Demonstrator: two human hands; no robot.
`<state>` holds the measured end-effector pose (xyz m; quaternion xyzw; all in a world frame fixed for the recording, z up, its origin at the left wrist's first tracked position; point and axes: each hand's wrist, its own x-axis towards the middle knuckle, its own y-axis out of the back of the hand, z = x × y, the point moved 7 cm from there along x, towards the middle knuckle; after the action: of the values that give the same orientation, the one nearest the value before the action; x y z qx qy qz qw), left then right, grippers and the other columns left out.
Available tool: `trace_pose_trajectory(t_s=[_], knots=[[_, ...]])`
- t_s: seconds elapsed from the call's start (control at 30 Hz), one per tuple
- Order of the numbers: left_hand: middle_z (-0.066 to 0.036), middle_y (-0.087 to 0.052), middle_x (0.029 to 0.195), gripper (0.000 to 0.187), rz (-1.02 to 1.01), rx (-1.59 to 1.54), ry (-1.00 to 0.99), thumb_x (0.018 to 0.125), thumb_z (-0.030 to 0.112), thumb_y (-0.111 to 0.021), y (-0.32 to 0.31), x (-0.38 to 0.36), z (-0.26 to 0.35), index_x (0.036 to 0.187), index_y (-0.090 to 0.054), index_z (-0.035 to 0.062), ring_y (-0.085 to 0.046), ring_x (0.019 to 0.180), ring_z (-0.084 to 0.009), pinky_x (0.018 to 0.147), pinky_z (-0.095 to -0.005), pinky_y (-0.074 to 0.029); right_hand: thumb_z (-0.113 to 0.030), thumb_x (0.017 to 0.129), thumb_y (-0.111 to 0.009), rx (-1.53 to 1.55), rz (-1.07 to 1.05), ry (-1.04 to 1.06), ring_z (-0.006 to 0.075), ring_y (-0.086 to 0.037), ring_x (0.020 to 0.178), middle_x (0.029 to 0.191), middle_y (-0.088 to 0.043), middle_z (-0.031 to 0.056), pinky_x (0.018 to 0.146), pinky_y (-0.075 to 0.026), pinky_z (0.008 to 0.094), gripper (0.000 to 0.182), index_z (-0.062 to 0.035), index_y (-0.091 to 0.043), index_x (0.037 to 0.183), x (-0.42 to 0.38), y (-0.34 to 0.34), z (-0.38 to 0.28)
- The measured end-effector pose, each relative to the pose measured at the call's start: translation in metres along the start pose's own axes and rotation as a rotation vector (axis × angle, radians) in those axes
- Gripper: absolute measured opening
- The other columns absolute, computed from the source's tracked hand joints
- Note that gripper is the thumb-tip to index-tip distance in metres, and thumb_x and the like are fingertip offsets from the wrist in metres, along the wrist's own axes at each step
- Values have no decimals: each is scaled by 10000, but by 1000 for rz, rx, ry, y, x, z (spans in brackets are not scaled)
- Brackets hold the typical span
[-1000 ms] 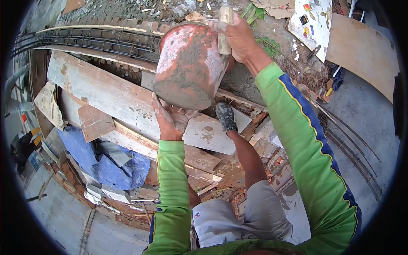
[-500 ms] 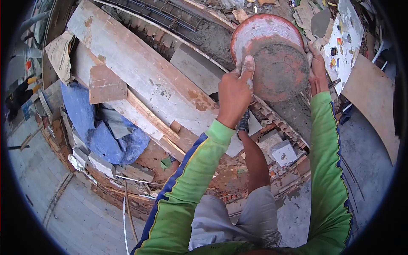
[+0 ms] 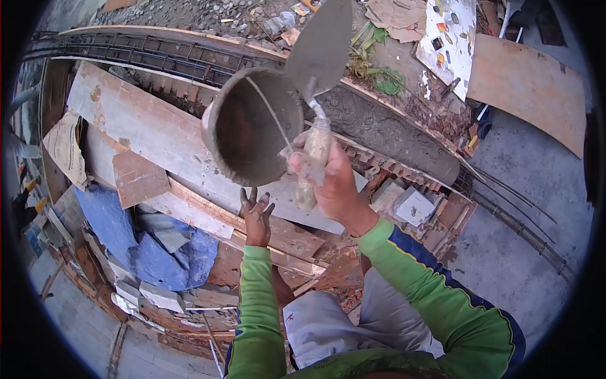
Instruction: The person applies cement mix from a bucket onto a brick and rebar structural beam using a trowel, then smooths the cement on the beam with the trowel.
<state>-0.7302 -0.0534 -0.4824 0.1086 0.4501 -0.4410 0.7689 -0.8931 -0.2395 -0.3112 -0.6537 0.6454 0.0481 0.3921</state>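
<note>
My right hand (image 3: 338,183) is closed around the handle of a pointed trowel (image 3: 325,47), whose grey blade points up and away. A thin handle of the mortar-caked bucket (image 3: 243,136) runs down to the same hand's fingers. The bucket is tilted, its mouth facing me and its inside coated with mortar residue. My left hand (image 3: 255,218) is open, dirty fingers spread just below the bucket's lower rim. Wet grey mortar (image 3: 391,129) fills the board-sided trench beyond my right hand.
A long stained board (image 3: 142,114) lies across the left and middle. Steel rebar (image 3: 158,54) runs along the trench at the upper left. A blue tarp (image 3: 170,259) lies at lower left, white blocks (image 3: 413,205) at right, and a curved plywood sheet (image 3: 530,88) beyond.
The bucket has turned from bottom-up to mouth toward me and moved left. My left hand has let go of it and opened. The trowel has come forward, raised in my right hand.
</note>
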Motion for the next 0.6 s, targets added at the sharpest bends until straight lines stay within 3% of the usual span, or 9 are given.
trace_pose_trajectory(t_s=[0.07,0.2,0.27,0.33,0.37,0.4,0.43,0.47,0.6], knots=[[-148,-348,1447,802,-166,-21,-50,896,351,-610,-42,-33,1,1496,-134,115,-390,1298,-328,1063,-507,-323,-189,847,-688,-49,-37,-46,89,-529,841,935,-554,29,757,-445,257,350,-49,-498,1106,-12,-42,46],[-112,-440,1325,539,158,-167,-179,948,320,-551,-64,-54,45,1385,-325,99,-448,1199,-262,1039,-481,-364,-222,852,-683,-289,-45,-73,141,-575,903,984,-598,80,804,-457,293,429,-17,-482,1172,-48,-89,99],[-116,-444,1327,583,238,-284,-142,921,363,-588,-13,-31,27,1379,-351,91,-448,1202,-279,1005,-481,-388,-258,853,-679,-696,7,36,212,-596,1019,1090,-620,139,861,-446,338,509,6,-463,1231,-62,-85,130],[-120,-449,1329,629,249,-495,-13,895,406,-624,80,23,-20,1374,-376,83,-449,1206,-296,971,-482,-413,-286,845,-686,-557,-130,-122,293,-602,1078,1141,-614,222,869,-449,372,602,19,-427,1294,-56,-67,101],[-122,-451,1330,652,246,-572,51,882,427,-642,122,47,-42,1371,-389,79,-449,1208,-305,953,-482,-425,-295,845,-683,-744,-96,-117,320,-614,1045,1105,-614,248,855,-458,384,614,18,-418,1303,-44,-42,88],[-125,-502,1263,554,535,-440,53,912,424,-606,80,14,13,1294,-468,46,-498,1144,-295,887,-446,-470,-303,846,-680,-931,-63,-113,347,-625,1011,1069,-614,274,841,-467,396,626,16,-409,1312,-26,-17,74],[-114,-565,1166,482,537,-327,54,937,377,-582,96,25,15,1253,-501,22,-597,975,-284,763,-376,-519,-274,850,-659,-1061,-14,-57,448,-594,983,1017,-610,324,812,-471,470,585,36,-424,1287,-4,2,47],[-111,-594,1098,453,544,-169,53,944,359,-573,111,34,16,1224,-520,6,-623,874,-279,695,-361,-532,-292,877,-618,-1214,-15,142,445,-597,974,996,-620,310,817,-468,477,583,45,-412,1306,26,27,36],[-116,-649,959,393,609,47,3,960,321,-549,149,57,4,1146,-555,-26,-662,676,-269,542,-345,-546,-358,964,-468,-1602,-294,182,428,-594,1010,1134,-605,267,854,-469,452,524,-48,-412,1382,130,76,21]])
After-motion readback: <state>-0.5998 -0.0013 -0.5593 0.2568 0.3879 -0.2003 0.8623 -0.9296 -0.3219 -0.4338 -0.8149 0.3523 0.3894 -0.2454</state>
